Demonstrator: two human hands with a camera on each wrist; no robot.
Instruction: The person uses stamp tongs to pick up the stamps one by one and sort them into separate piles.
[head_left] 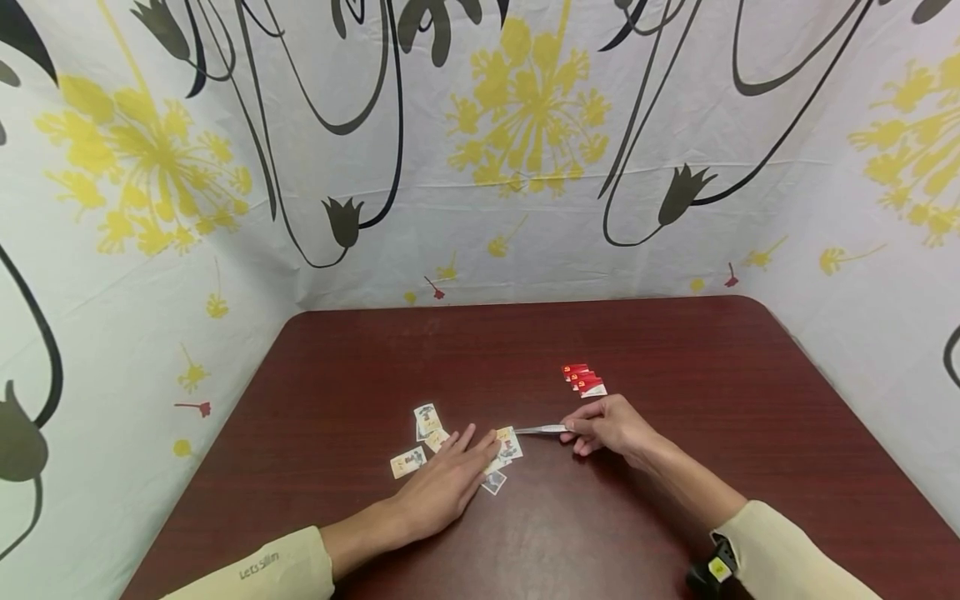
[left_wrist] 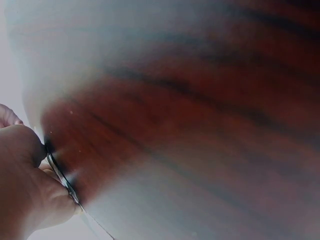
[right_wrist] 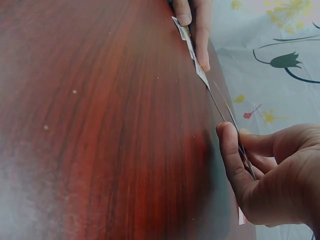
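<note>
In the head view my left hand (head_left: 442, 487) lies with extended fingers over several small cream stamps, and its fingertips rest on the stamp (head_left: 510, 446) at the right of the group. My right hand (head_left: 611, 429) pinches a pair of metal tweezers (head_left: 542, 430) pointing left, with the far end at that stamp's edge. The tweezers (right_wrist: 227, 107) show two separated prongs in the right wrist view, the lower one reaching the paper edge (right_wrist: 200, 72). My left palm partly hides the stamps. The left wrist view shows part of a hand (left_wrist: 30, 185) at its left edge.
A fanned row of red-and-white cards or stamps (head_left: 583, 379) lies just beyond my right hand. Other cream stamps (head_left: 408, 462) are left of my left hand. Around the dark red wooden table (head_left: 360, 358) hangs a floral-printed cloth (head_left: 480, 242).
</note>
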